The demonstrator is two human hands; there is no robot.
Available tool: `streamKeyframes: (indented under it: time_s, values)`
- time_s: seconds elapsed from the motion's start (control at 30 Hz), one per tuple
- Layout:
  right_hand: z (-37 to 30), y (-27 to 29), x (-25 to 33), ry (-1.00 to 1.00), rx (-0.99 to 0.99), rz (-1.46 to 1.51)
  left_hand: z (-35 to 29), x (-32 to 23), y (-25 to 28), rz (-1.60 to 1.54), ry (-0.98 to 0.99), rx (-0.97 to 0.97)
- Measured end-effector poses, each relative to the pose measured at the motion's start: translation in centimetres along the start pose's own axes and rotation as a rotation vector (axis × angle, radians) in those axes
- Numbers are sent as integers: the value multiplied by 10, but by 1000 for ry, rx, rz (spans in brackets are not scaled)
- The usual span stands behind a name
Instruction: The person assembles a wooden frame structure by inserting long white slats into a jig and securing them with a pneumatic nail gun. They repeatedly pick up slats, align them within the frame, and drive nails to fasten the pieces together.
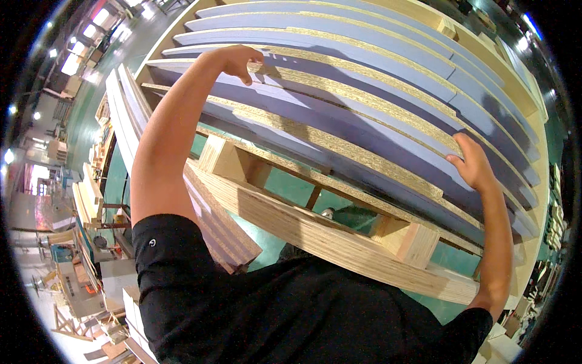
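Long boards stand on edge in rows in front of me, with speckled particleboard edges and grey-blue faces. My left hand is over the left end of one particleboard strip, its thumb and fingers apart in a curve. At the right end of the same strip is my right hand, its thumb and fingers also spread. Neither hand visibly closes on the strip; whether the fingertips touch it I cannot tell. A nearer particleboard strip lies between my arms.
A pale wooden frame surrounds the boards; its thick plywood front rail crosses before my body, with wood blocks behind it. Stacked brown boards slant below my left arm. Timber and equipment stand at the far left, on a green floor.
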State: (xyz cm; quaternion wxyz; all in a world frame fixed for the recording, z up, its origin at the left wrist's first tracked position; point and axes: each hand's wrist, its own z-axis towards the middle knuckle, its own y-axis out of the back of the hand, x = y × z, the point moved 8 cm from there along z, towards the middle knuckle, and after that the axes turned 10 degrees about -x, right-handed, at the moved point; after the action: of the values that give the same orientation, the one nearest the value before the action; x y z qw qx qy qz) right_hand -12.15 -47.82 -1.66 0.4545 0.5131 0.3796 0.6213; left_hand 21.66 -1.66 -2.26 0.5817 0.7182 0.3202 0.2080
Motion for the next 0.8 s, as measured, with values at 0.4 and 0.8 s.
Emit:
streamKeyframes:
  time_s: [0.4,0.8]
  values:
    - [-3,5,7,32,-27,27,-18,-12,-10,109,-59,-266]
    - [-11,-2,-7,112,-158,-13,-17,-13,-11,96,-44,-228]
